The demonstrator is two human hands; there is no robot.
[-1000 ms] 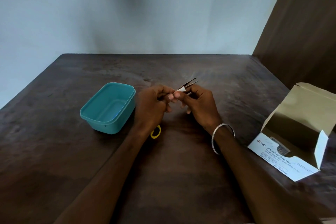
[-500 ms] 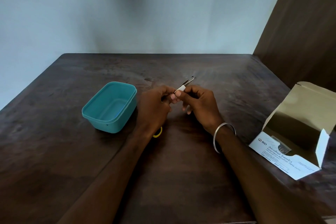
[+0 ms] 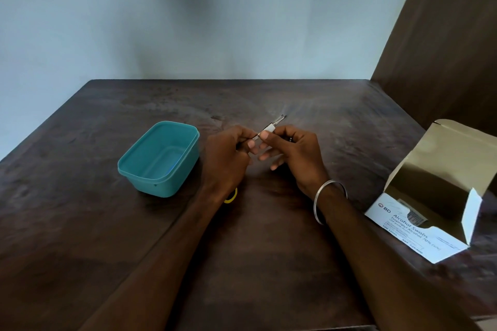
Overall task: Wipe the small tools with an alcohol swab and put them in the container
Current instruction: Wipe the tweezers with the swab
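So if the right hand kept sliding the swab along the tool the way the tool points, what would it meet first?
Nothing, it seems: past the tool's tip, the right hand and its swab face only bare table, then the wall, though depth is unclear.

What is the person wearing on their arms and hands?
Both forearms are bare, with no sleeves in view and no gloves on the left hand or the right hand. The right wrist carries a thin, plain silver bangle that hangs loosely round it. I see no rings or watch, though parts of the fingers are hidden.
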